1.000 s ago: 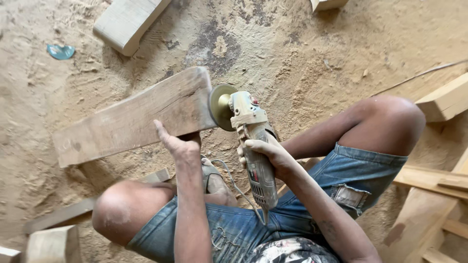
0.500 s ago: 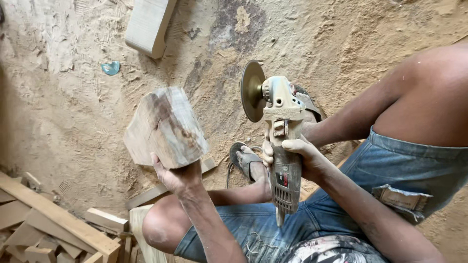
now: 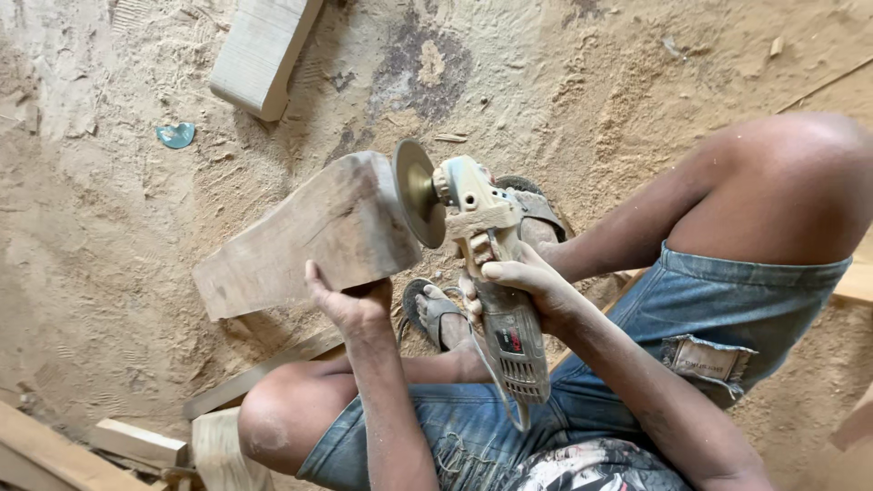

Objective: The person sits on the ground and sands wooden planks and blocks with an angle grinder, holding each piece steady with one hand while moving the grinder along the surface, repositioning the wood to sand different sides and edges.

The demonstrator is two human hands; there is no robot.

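Note:
My left hand [image 3: 350, 305] grips the underside of a thick, rough wooden block [image 3: 300, 241] and holds it up above the sawdust floor. My right hand [image 3: 532, 286] is wrapped around the body of a dusty angle grinder [image 3: 491, 291]. Its round sanding disc [image 3: 416, 193] sits against the right end of the block. I am seated low, knees apart, in denim shorts, with sandalled feet [image 3: 436, 314] below the tool.
A pale wooden plank [image 3: 262, 55] lies at the top on the sawdust-covered floor [image 3: 109, 227]. A small blue scrap [image 3: 175, 135] lies at the upper left. Wood offcuts [image 3: 136, 443] are piled at the lower left, and another board edge [image 3: 855, 282] shows at the right.
My left hand has turned the block from end-on to lengthwise, pointing left. The grinder disc has come against the block's right end.

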